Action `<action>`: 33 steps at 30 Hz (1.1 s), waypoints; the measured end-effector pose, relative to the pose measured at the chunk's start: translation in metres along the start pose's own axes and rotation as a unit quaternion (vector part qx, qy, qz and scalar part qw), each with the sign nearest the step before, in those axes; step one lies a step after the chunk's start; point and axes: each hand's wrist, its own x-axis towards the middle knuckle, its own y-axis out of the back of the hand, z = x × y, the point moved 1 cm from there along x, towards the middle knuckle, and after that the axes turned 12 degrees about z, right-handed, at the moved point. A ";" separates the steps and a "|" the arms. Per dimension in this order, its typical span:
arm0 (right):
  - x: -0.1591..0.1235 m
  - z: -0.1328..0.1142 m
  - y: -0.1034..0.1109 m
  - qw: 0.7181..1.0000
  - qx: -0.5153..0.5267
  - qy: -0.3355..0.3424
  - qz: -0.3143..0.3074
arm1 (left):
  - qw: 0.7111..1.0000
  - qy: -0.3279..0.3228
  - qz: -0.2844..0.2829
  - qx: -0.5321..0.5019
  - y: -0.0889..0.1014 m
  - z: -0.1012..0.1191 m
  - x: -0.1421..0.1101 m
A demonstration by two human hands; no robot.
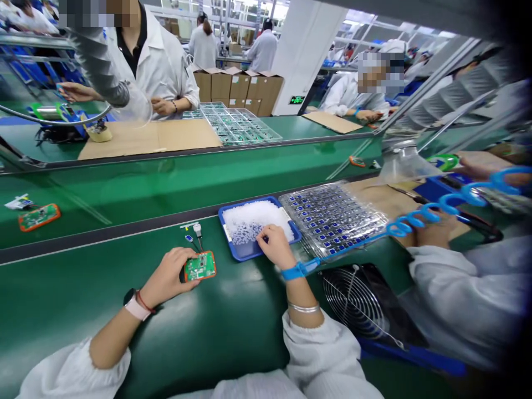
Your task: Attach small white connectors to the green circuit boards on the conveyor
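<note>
My left hand (172, 274) grips a small green circuit board (200, 266) with an orange rim, thumb at the near side and fingers along the far edge. Wires run from the board to a white connector (197, 228) and a small blue-and-white part (189, 238) on the green bench. My right hand (275, 244) reaches over a blue tray (239, 256) heaped with tiny white pieces (253, 213). Its thumb and index finger are pinched together at the pieces; whatever is between them is too small to make out. A blue wrist strap (294, 271) circles the right wrist.
Right of the tray lies a clear blister tray (332, 216) with rows of blue parts. A black fan (357, 299) stands near my right forearm, beside a co-worker's sleeve (457, 282). A coiled blue cord (419, 219) crosses there. Another orange-rimmed board (39, 217) lies far left.
</note>
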 end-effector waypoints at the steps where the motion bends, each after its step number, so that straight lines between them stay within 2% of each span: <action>1: 0.000 0.000 0.000 1.000 -0.004 0.000 -0.002 | 1.000 -0.004 -0.006 0.002 0.000 0.001 -0.001; 8: -0.001 0.003 -0.001 1.000 0.004 0.014 0.005 | 1.000 -0.004 -0.020 0.003 0.001 0.000 0.003; 16: -0.001 0.002 0.003 0.999 -0.010 0.024 -0.041 | 0.999 0.020 -0.014 -0.025 0.002 -0.001 0.005; 18: 0.000 -0.010 0.005 0.999 0.014 0.026 -0.036 | 0.998 0.040 0.007 -0.049 0.001 0.000 0.010; 21: -0.004 -0.048 0.002 0.992 0.112 0.050 -0.021 | 0.990 0.071 0.057 -0.109 -0.003 0.005 0.018; 24: -0.015 -0.096 -0.015 0.966 0.240 0.089 -0.048 | 0.978 0.079 0.086 -0.171 -0.008 0.012 0.024; 26: -0.024 -0.117 -0.029 0.955 0.278 0.084 -0.061 | 0.975 0.080 0.093 -0.185 -0.010 0.015 0.024; 29: -0.032 -0.125 -0.043 0.951 0.296 0.060 -0.066 | 0.975 0.093 0.092 -0.177 -0.012 0.013 0.022; 33: -0.033 -0.117 -0.048 0.952 0.289 0.059 -0.085 | 0.977 0.106 0.091 -0.162 -0.014 0.009 0.021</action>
